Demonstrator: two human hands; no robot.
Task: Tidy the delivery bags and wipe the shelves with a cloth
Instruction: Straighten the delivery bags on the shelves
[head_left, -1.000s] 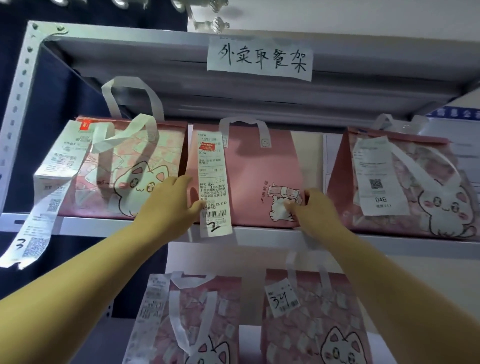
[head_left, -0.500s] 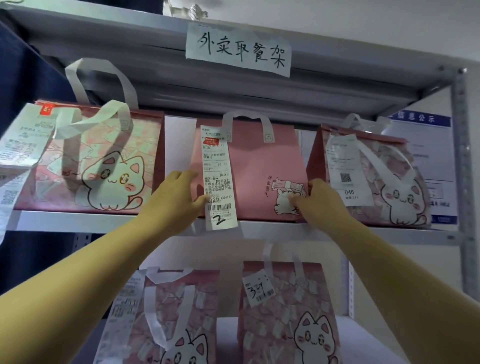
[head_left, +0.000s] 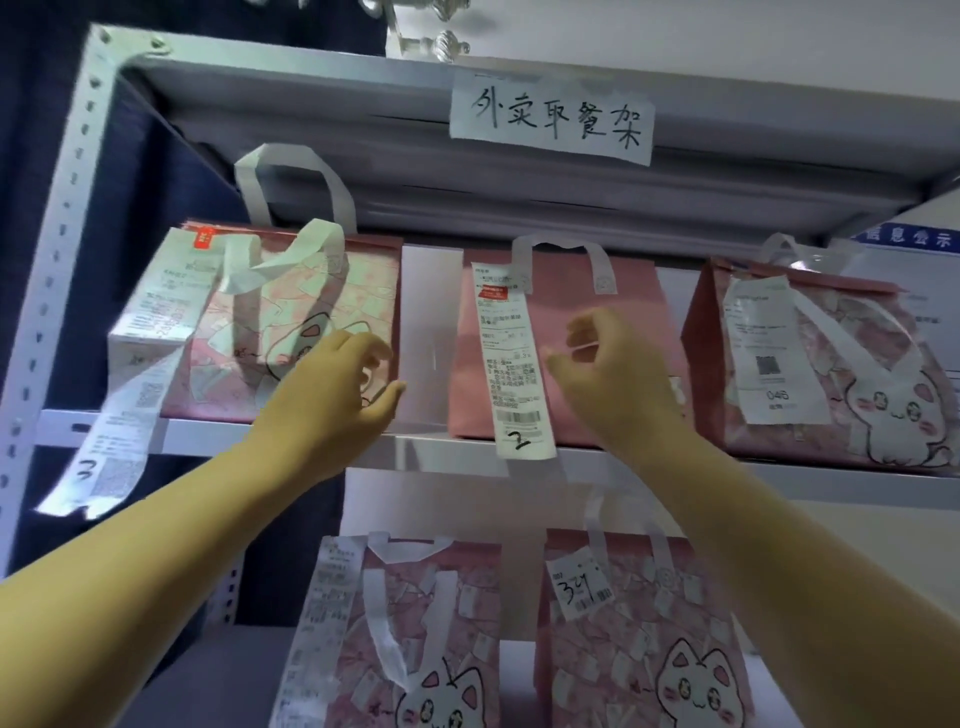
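Five pink delivery bags (head_left: 561, 353): three on upper shelf (head_left: 426, 452), two on lower shelf (head_left: 234, 675). Five receipts (head_left: 511, 364), one per bag. One handwritten sign (head_left: 550, 122).

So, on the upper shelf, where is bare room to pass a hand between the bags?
Free: the gap between the left cat bag and the plain pink bag. Crowded: plain pink bag and right patterned bag almost meet low down.

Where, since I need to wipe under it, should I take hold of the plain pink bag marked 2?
Probably the white handle at the top of the plain pink bag, from the front and above: its loop stands clear above the rim, beside the receipt.
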